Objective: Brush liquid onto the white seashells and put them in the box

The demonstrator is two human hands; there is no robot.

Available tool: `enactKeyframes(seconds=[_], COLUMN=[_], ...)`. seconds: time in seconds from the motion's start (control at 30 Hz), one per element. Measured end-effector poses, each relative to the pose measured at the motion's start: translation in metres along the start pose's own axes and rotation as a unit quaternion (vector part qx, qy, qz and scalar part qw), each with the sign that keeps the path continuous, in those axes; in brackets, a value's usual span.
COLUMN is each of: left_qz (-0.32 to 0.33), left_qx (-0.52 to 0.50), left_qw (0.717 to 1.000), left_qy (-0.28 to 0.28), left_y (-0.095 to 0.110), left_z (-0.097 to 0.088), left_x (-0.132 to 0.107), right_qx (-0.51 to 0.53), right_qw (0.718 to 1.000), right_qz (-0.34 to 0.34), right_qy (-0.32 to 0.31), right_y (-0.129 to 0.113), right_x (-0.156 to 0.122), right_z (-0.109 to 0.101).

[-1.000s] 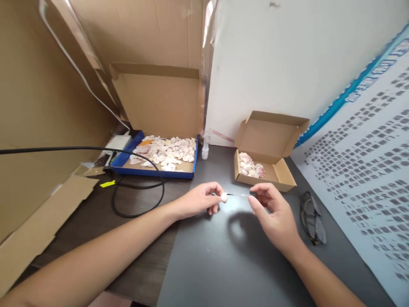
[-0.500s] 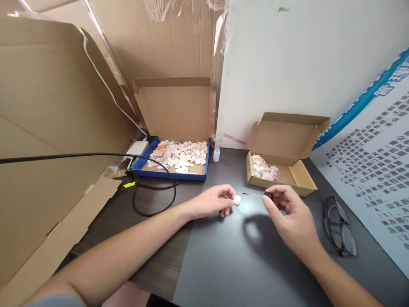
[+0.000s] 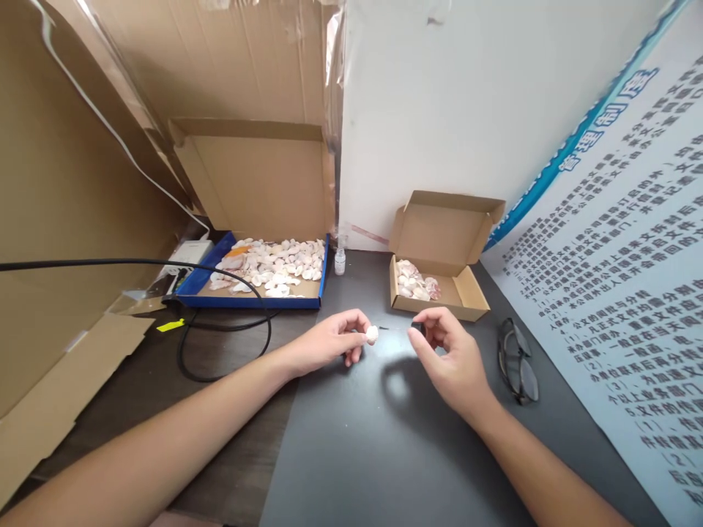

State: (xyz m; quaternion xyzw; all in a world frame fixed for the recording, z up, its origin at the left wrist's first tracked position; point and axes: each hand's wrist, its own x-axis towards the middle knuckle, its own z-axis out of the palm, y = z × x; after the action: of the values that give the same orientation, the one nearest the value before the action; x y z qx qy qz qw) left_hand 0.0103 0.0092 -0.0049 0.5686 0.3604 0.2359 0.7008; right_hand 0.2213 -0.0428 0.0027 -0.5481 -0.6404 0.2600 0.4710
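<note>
Between the thumb and fingertips of my left hand [image 3: 336, 338] is a small white seashell [image 3: 372, 334]. Facing it, my right hand [image 3: 453, 360] pinches the black cap [image 3: 419, 327] of a thin applicator brush. The brush's clear stem is barely visible, and its dark tip [image 3: 378, 327] points at the shell, a small gap apart. Farther back stands a small clear bottle [image 3: 340, 262] with a white label. Behind my right hand, an open cardboard box [image 3: 475, 293] holds several pinkish shells [image 3: 416, 282].
At the left, a blue-sided open box [image 3: 253, 301] holds many pale shells. A black cable [image 3: 269, 329] loops in front of it. Black-framed glasses [image 3: 517, 360] lie right of my right hand. Cardboard panels, a white wall and a printed poster [image 3: 615, 256] surround the table.
The camera view has turned right, so the scene sits farther left. Both hands keep their holds; the brush tip is slightly closer to the shell.
</note>
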Motion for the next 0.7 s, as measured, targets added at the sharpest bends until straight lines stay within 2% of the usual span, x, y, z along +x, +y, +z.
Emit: enactKeyframes(seconds=[0.07,0.2,0.33,0.47,0.6,0.7], left_qz=[0.0,-0.006,-0.027,-0.037,-0.036,-0.037], left_qx=[-0.002,-0.031,-0.094,-0.142,-0.165,-0.17], left_qw=[1.0,1.0,0.995,0.989,0.986,0.985], left_qy=[-0.001,0.003,0.002,-0.002,-0.012,-0.012], left_y=[-0.0003,-0.0006,0.0007,0.0009,-0.0002,-0.0004], left_z=[0.0001,-0.0006,-0.002,-0.0034,-0.0038,-0.0036], left_x=[0.0003,0.0006,-0.0003,-0.0018,-0.0022,-0.0022], right_qx=[0.015,0.032,0.019,0.037,0.012,0.034], right_qw=[1.0,0.998,1.0,0.998,1.0,0.999], right_qz=[0.0,0.001,0.01,-0.008,0.009,-0.007], right_qy=[0.009,-0.045,-0.017,-0.043,-0.021,-0.026], right_y=[-0.0007,-0.0011,0.0,0.0002,0.0004,-0.0002], right_x=[0.0002,-0.0001,0.0,-0.0011,-0.001,-0.0011], right_z=[-0.0005,-0.0003,-0.0001,-0.0001,-0.0002,-0.0005])
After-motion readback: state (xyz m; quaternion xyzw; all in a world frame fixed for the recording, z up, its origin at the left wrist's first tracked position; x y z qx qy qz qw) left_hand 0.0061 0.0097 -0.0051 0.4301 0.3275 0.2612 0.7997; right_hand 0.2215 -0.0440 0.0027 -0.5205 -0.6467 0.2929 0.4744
